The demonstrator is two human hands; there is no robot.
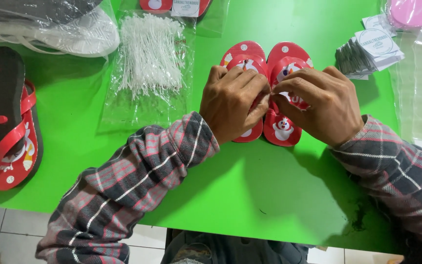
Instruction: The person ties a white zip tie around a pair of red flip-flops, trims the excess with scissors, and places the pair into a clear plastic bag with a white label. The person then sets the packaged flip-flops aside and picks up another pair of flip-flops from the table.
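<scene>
I have my left hand and right hand pinched together over the pair of small red flip-flops near the green table's far edge, apparently joining their straps, which calls for steady fingertips.

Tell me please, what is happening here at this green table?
A person in a plaid shirt works over a pair of small red sandals lying side by side on the green table. The left hand and right hand meet above the straps, fingertips pinched together on something too small to make out. A clear bag of white plastic ties lies to the left, a stack of paper tags to the right, and larger red-and-black sandals at the far left edge.
</scene>
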